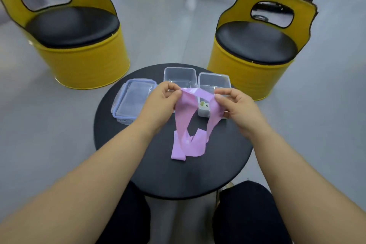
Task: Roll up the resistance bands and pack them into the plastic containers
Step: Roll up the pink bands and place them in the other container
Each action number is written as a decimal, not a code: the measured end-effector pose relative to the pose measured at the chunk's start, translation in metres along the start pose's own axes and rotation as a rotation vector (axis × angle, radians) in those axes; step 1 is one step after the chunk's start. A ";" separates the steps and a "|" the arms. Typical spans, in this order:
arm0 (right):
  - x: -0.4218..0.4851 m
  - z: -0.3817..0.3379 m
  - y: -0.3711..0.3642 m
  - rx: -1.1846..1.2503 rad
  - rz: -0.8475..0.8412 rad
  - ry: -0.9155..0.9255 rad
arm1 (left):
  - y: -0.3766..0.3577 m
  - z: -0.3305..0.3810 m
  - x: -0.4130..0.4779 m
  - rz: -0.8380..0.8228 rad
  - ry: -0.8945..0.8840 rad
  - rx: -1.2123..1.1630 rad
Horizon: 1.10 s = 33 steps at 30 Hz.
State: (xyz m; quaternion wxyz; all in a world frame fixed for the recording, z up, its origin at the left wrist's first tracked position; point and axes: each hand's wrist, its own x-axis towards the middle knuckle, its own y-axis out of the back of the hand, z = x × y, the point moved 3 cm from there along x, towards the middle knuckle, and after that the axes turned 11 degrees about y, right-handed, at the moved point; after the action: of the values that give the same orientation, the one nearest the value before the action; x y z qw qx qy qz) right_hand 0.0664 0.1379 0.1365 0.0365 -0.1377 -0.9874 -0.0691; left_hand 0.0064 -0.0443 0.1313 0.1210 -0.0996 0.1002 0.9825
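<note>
Band: pink resistance band point(189, 125), lifted by its top edge above the middle of the tabletop, its two sides hanging down and the lower end lying crumpled and folded on the surface.
Left hand point(162, 98): raised over the tabletop, fingers point(174, 87) pinched shut on the band's upper left corner.
Right hand point(237, 105): level with the other hand and a little apart from it, fingers point(220, 97) pinched on the band's upper right corner, so the top edge stretches between the two hands.
Tabletop point(198, 176): round and black, close in front of the seated person, whose dark-clad knees show below its near edge.
Containers: two clear plastic boxes at the far side, open, side by side; the left box point(179, 76) looks bare inside, the right box point(213, 81) sits partly behind the band and right hand.
Small items point(204, 104): pale rounded things low in the right box, too blurred to name.
Lid point(133, 101): clear with a blue rim and clips, flat on the tabletop left of the boxes, partly under the left wrist.
Chairs: two yellow barrel chairs with black cushions on the grey floor beyond, one far left point(79, 41), one far right point(255, 45).
</note>
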 end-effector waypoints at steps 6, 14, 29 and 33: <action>-0.021 -0.025 0.010 0.049 -0.146 0.015 | 0.003 0.021 -0.013 -0.074 -0.012 -0.017; -0.054 -0.072 0.015 -0.035 -0.160 0.161 | -0.007 0.050 -0.059 -0.315 -0.065 0.193; -0.087 -0.121 0.045 -0.285 -0.030 0.308 | -0.032 0.103 -0.119 -0.168 -0.278 0.093; -0.092 -0.122 0.047 -0.332 -0.048 0.315 | -0.033 0.109 -0.127 -0.118 -0.322 0.187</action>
State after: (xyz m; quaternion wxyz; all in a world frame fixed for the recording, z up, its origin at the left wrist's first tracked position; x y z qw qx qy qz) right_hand 0.1738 0.1405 0.2547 0.1655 -0.1060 -0.9475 -0.2521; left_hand 0.1165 -0.0162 0.2585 0.2016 0.0647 0.1644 0.9634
